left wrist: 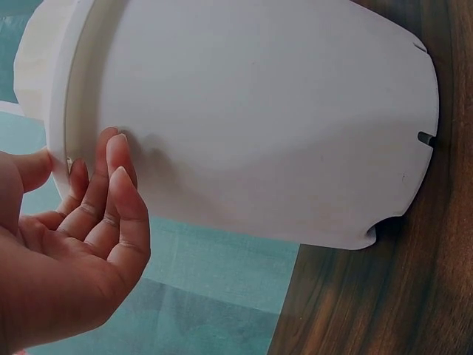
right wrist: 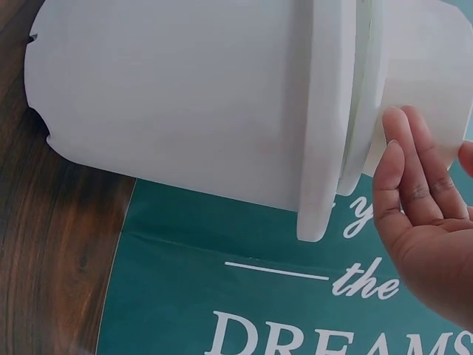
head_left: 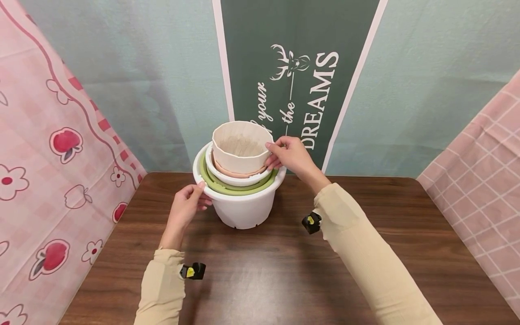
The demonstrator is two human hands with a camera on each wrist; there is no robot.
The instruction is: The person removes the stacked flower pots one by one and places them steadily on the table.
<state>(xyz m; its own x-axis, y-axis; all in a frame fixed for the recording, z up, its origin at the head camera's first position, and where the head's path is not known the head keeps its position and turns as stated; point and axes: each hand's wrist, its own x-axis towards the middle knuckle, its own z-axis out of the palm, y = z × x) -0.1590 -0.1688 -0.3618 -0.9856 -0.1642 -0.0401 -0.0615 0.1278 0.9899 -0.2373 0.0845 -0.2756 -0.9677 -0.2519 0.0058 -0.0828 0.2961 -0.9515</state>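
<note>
Several plant pots stand nested on the table. The large white pot (head_left: 243,210) is outermost, with a green pot (head_left: 234,192), a smaller white pot (head_left: 239,182) and a peach pot (head_left: 239,174) inside it. A cream pot (head_left: 240,163) with a faceted rim rises from the top, its inside marked brown. My left hand (head_left: 187,205) pinches the large white pot's rim at its left, thumb above and fingers below. My right hand (head_left: 290,155) grips the cream pot's right side at the rim. In the right wrist view, its fingers (right wrist: 417,166) lie along the cream wall.
The dark wooden table (head_left: 260,271) carries the stack near its back edge. A green and teal cloth (head_left: 300,27) with white lettering hangs close behind. Pink patterned cloths flank the table, one with apples (head_left: 53,257) at left, one with a grid (head_left: 479,180) at right.
</note>
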